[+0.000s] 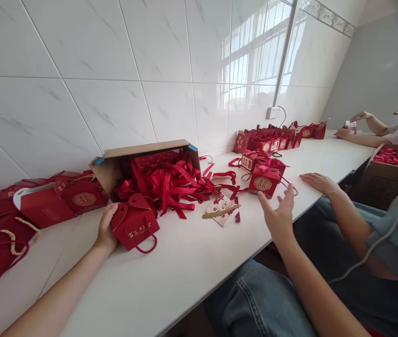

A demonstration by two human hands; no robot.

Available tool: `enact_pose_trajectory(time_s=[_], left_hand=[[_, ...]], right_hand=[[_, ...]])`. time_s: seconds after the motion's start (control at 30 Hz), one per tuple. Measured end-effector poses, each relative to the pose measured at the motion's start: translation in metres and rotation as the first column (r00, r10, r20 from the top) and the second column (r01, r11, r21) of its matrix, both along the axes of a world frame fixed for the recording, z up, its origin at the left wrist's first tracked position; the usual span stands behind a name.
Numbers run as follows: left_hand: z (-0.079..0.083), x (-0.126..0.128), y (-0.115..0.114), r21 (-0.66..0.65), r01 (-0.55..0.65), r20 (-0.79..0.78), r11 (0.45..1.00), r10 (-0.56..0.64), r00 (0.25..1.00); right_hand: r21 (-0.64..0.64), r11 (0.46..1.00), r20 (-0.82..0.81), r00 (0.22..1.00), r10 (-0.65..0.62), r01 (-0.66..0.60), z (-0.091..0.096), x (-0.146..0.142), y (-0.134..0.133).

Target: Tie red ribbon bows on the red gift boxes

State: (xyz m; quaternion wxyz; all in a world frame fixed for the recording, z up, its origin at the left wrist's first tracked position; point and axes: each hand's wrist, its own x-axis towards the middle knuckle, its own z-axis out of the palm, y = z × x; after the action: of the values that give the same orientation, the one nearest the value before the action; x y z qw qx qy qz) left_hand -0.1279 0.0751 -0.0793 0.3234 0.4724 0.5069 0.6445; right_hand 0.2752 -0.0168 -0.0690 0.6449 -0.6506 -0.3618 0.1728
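Note:
My left hand (106,229) grips the left side of a small red gift box (137,224) with gold lettering, rounded flaps and a red cord handle. The box sits tilted just above or on the white table. My right hand (279,215) is raised over the table's front edge, fingers spread and nothing in them. Right behind its fingers stands a closed red gift box (264,181) with a round gold emblem and a ribbon on top. Whether the fingertips touch its cord, I cannot tell.
A cardboard box (146,149) on its side spills red ribbons (171,185). Printed card (221,206) lies under a brown strip. More red boxes stand at left (47,206) and along the wall (265,140). A co-worker's hand (320,182) rests at right; another person sits farther off.

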Motion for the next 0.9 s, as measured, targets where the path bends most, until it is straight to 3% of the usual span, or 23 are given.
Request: enact_pose_trajectory(time_s=[0.13,0.23,0.3,0.37,0.43,0.5,0.57,0.63,0.7,0.77,0.9], left_hand=[[0.001,0.01,-0.006,-0.03,0.102,0.118,0.994,-0.098,0.988],[0.006,0.026,-0.017,-0.118,0.243,0.159,0.963,-0.223,0.962],[0.01,0.042,-0.03,-0.21,0.365,0.183,0.907,-0.331,0.926],[0.013,0.061,-0.045,-0.3,0.475,0.206,0.827,-0.429,0.879],[0.013,0.08,-0.061,-0.369,0.554,0.221,0.746,-0.509,0.832],[0.011,0.096,-0.074,-0.422,0.612,0.21,0.669,-0.584,0.784],[0.007,0.105,-0.082,-0.444,0.634,0.128,0.633,-0.656,0.744],[0.003,0.105,-0.081,-0.423,0.573,-0.112,0.702,-0.668,0.735],[0.001,0.099,-0.072,-0.339,0.453,-0.395,0.825,-0.562,0.727],[-0.001,0.088,-0.059,-0.251,0.344,-0.559,0.905,-0.426,0.712],[-0.009,0.073,-0.038,-0.262,0.287,-0.605,0.921,-0.389,0.695]], right_hand=[[-0.073,0.96,0.192,0.941,0.28,-0.27,-0.018,-0.014,0.002],[-0.202,0.838,0.313,0.777,0.545,-0.506,-0.024,-0.02,-0.004],[-0.285,0.738,0.33,0.661,0.674,-0.611,-0.025,-0.022,-0.01],[-0.415,0.624,0.343,0.522,0.781,-0.662,-0.024,-0.022,-0.016],[-0.529,0.544,0.343,0.422,0.839,-0.651,-0.022,-0.021,-0.02],[-0.579,0.527,0.347,0.397,0.85,-0.622,-0.021,-0.02,-0.021],[-0.605,0.524,0.346,0.396,0.851,-0.6,-0.02,-0.02,-0.022],[-0.634,0.511,0.337,0.387,0.858,-0.581,-0.019,-0.02,-0.021],[-0.652,0.499,0.333,0.376,0.865,-0.57,-0.02,-0.02,-0.021],[-0.658,0.497,0.336,0.369,0.866,-0.566,-0.02,-0.019,-0.022],[-0.66,0.494,0.335,0.366,0.868,-0.566,-0.018,-0.02,-0.024]])
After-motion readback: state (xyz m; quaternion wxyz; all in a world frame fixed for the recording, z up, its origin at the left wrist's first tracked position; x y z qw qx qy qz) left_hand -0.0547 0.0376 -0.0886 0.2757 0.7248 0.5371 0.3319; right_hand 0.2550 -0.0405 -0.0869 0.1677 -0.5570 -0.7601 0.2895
